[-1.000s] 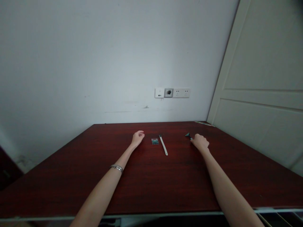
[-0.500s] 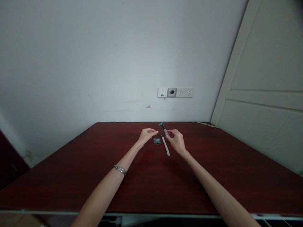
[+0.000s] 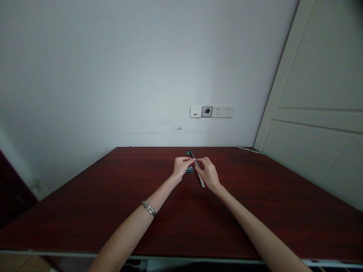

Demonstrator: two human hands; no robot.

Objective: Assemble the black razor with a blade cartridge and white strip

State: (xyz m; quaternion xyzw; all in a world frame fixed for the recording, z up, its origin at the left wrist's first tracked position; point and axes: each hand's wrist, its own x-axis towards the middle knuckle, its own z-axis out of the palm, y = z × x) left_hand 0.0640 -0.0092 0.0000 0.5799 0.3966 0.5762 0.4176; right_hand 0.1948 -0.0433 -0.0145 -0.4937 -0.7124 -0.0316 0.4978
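A razor [image 3: 192, 155] with a green and black head is held above the table, its head tilted up and to the left. My right hand [image 3: 209, 173] is closed around its light handle. The fingertips of my left hand [image 3: 181, 166] are pinched together on the same razor, just below its dark neck. Under the hands lies a second light-coloured handle [image 3: 201, 182], partly covered by my right hand. A small clear pack with a green blade cartridge [image 3: 190, 170] rests close to my left hand, partly hidden by it.
The dark red wooden table [image 3: 113, 196] runs back to a pale wall. Sockets and switches [image 3: 211, 111] are set in the wall above it. At the right stands a white panelled door [image 3: 314, 113]; a thin pale strip [image 3: 251, 150] lies on the table's back right corner.
My left hand has moved right and closed its fingertips on the razor. The razor has come down and left a little, along with my right hand.
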